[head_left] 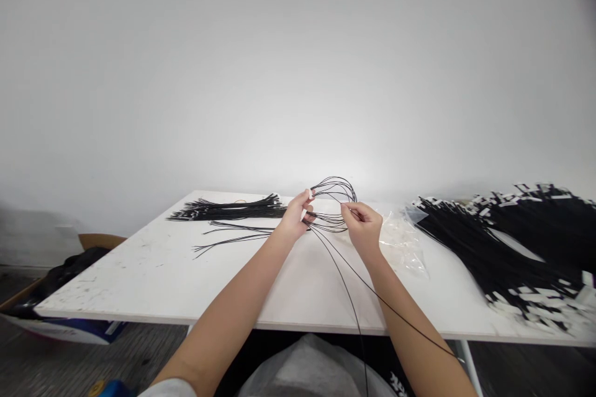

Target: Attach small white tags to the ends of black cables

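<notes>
Above the middle of the table, my left hand [298,212] is closed around a bunch of thin black cables [331,181] bent into a loop. White connectors or tags show at its fingertips. To its right, my right hand [363,223] pinches a strand on the right side of that loop. Two long cable ends hang down from the bunch, one crossing my right forearm. Behind my left hand lies a thick bundle of black cables [233,208]. Several loose black strands [237,238] stick out to the left, nearer to me.
A clear plastic bag [404,245] lies right of my right hand. Large piles of black cables with white ends [484,248] cover the right of the white table [153,282]. An open cardboard box [100,240] with black material stands on the floor at left. A plain wall rises behind.
</notes>
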Demonstrator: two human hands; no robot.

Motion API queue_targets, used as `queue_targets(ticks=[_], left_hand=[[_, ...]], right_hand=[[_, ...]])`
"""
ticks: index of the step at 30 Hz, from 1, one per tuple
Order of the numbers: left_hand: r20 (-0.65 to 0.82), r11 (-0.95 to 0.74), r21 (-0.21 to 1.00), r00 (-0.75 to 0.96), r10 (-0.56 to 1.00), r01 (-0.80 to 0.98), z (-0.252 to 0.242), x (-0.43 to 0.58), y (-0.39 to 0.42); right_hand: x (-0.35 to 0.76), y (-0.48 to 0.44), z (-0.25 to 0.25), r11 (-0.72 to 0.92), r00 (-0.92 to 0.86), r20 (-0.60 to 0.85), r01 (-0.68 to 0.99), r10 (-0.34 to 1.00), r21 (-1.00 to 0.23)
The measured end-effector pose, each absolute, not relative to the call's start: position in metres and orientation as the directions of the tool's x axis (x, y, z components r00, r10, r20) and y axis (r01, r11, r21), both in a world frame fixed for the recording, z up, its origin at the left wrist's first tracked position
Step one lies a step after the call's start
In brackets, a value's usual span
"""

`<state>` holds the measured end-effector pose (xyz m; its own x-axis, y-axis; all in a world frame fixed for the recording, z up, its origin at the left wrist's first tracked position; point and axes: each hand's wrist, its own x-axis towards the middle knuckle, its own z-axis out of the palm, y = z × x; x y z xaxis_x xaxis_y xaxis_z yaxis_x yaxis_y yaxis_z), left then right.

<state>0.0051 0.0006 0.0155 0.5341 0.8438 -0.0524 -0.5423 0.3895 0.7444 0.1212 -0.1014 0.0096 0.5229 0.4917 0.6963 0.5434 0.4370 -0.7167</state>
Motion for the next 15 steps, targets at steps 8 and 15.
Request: queue_targets(ticks=[8, 15], left_hand=[[0.004, 0.355, 0.744, 0.536, 0.844, -0.566, 0.0126, 0.0062, 0.0021], [0.039, 0.322, 0.75, 0.525, 0.85, -0.577, 0.0069, 0.0077, 0.0063]], right_hand=[[0.1202, -0.1036, 0.0107, 0.434, 0.523, 0.682, 0.528, 0.512, -0.73], [0.1215, -0.1018, 0.0083, 0.451, 0.524, 0.704, 0.541, 0.479, -0.71]])
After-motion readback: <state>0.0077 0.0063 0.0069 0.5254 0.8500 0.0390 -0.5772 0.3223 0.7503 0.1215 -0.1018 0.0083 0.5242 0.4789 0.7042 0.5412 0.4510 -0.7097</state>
